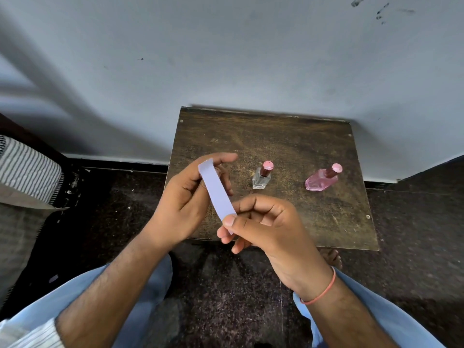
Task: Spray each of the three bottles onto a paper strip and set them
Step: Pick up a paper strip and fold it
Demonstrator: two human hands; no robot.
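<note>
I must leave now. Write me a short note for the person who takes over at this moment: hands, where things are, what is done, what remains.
Left hand: holds the upper end of the paper strip; a small glass item seems to sit behind its fingers, but it is hidden.
Right hand: pinches the strip's lower end between thumb and fingers.
Clear bottle and pink bottle: both upright and capped on the wooden table, apart from each other. A third bottle is not clearly visible.
Done: cannot tell whether any spraying happened.
Left: spray the bottles onto the strip and set them down.
</note>
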